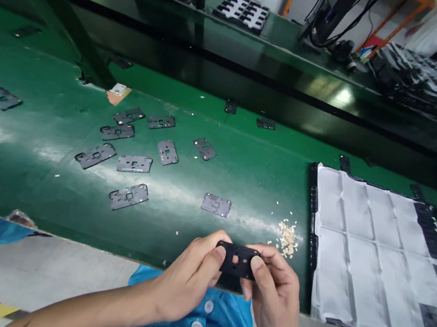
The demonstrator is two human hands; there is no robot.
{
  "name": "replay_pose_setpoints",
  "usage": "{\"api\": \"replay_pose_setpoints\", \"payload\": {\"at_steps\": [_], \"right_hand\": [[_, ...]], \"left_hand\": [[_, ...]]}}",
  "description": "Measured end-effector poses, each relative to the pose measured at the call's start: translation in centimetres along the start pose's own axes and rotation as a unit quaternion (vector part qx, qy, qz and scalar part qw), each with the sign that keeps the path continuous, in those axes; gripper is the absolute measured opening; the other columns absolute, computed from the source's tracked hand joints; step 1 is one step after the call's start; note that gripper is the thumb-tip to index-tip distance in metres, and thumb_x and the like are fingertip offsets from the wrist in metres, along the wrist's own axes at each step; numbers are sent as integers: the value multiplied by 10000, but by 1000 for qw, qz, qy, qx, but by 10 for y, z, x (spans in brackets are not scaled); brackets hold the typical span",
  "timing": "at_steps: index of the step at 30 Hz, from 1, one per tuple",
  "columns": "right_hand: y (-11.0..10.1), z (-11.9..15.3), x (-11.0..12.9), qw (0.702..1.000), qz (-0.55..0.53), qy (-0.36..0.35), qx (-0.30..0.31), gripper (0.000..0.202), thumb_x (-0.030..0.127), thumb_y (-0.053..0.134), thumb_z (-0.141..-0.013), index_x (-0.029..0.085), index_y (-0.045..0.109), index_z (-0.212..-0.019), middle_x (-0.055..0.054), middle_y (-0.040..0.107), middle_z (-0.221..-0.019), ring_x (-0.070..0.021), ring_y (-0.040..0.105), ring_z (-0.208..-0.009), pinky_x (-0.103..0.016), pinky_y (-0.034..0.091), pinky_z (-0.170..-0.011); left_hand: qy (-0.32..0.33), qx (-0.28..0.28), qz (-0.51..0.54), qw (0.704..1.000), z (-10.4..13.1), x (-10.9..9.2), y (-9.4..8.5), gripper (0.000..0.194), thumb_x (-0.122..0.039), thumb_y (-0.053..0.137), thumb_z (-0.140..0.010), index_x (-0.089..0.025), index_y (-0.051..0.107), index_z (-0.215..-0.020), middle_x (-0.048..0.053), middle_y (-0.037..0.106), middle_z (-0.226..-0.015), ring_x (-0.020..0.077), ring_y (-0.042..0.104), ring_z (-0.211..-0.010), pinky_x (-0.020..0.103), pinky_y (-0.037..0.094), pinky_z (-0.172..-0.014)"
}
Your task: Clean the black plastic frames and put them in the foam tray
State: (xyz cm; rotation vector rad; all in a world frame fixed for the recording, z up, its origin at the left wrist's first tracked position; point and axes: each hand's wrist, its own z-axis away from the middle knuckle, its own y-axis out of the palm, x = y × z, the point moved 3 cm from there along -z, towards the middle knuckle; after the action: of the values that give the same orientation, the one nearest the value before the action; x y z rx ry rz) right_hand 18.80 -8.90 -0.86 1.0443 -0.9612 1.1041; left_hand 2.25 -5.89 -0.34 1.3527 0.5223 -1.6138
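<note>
Between my two hands, just over the front edge of the green bench, is a black plastic plate point(238, 267) with small cut-outs. My left hand point(194, 271) pinches its left end, thumb on top and fingers beneath. The right end is gripped by my right hand point(276, 285), with the thumb on the face and the other fingers behind. A similar dark plate point(216, 205) lies flat on the bench just beyond my hands. To the right of it, close to my right hand, is a small heap of tiny pale pieces point(287, 238).
Several more dark plates point(134, 164) lie scattered on the green bench point(49, 196) at left. A tray point(374, 256) with pale compartments stands at right, a few holding black plates. A slanting green post point(60, 8) rises at left. Stacked trays point(429, 81) sit on the shelf behind.
</note>
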Motion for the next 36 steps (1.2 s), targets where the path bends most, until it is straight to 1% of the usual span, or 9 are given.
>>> {"api": "replay_pose_setpoints", "payload": {"at_steps": [5, 9, 12, 16, 22, 25, 30, 33, 36], "right_hand": [[3, -1, 2, 1000, 2, -6, -10, 189, 385, 698, -1011, 200, 735, -998, 23, 616, -651, -76, 484, -418, -214, 379, -450], [4, -2, 0, 999, 18, -5, -34, 217, 395, 701, -1004, 192, 733, -933, 21, 615, -650, -62, 450, -401, -181, 345, -395], [4, -2, 1, 998, 45, -17, -47, 193, 362, 702, -1006, 194, 736, -917, 15, 623, -666, -67, 480, -414, -176, 376, -393], [7, -1, 5, 995, 69, -58, -52, 138, 316, 709, -1002, 209, 749, -925, 17, 634, -684, -65, 518, -407, -170, 412, -391], [21, 9, 9, 987, 107, -86, -79, 107, 296, 709, -998, 227, 759, -934, 19, 601, -705, -75, 536, -443, -187, 437, -414], [25, 13, 8, 984, 113, -88, -104, 99, 300, 707, -997, 235, 760, -943, 18, 597, -735, -74, 538, -466, -195, 451, -440], [24, 0, -10, 986, 149, -68, -25, 137, 331, 694, -1008, 224, 750, -1073, 10, 646, -693, -124, 614, -522, -218, 527, -502], [23, -16, -25, 983, 172, -63, 9, 214, 338, 669, -1024, 224, 713, -1200, 10, 675, -717, -142, 666, -631, -235, 569, -618], [24, -32, -36, 978, 199, -56, 29, 321, 344, 648, -1025, 212, 654, -1317, -12, 728, -796, -163, 725, -745, -280, 602, -747]], "left_hand": [[-12, -3, 36, 999, 1, 2, -2, 370, -492, 363, -1115, -216, 484, -901, -70, 401, -624, 105, 341, -541, 222, 272, -509], [0, 2, 2, 1000, 2, -2, -4, 320, -420, 370, -1094, -202, 507, -903, -56, 434, -630, 114, 380, -562, 227, 299, -533], [12, -7, -37, 999, 1, -7, -6, 304, -380, 376, -1065, -190, 537, -890, -26, 487, -656, 133, 442, -609, 243, 323, -565], [31, -32, -62, 997, -1, -12, -9, 340, -358, 341, -1062, -190, 529, -834, -24, 474, -639, 134, 446, -600, 257, 326, -581], [55, -76, -82, 992, -2, -5, -9, 335, -293, 334, -1045, -191, 518, -784, -20, 498, -665, 133, 470, -617, 260, 343, -602], [46, -84, -77, 992, -2, 2, -13, 314, -267, 335, -1030, -199, 489, -764, -33, 451, -639, 132, 447, -607, 261, 327, -591], [21, -60, -179, 982, 0, 2, -40, 295, -332, 411, -1066, -198, 524, -829, -41, 462, -680, 134, 451, -639, 260, 328, -612], [36, -82, -260, 962, -2, -4, -61, 269, -338, 478, -1066, -191, 563, -857, -20, 526, -779, 144, 506, -718, 262, 366, -671], [51, -102, -325, 939, -11, -10, -76, 260, -286, 531, -1043, -186, 577, -807, -1, 562, -834, 155, 543, -768, 272, 383, -706]]}}
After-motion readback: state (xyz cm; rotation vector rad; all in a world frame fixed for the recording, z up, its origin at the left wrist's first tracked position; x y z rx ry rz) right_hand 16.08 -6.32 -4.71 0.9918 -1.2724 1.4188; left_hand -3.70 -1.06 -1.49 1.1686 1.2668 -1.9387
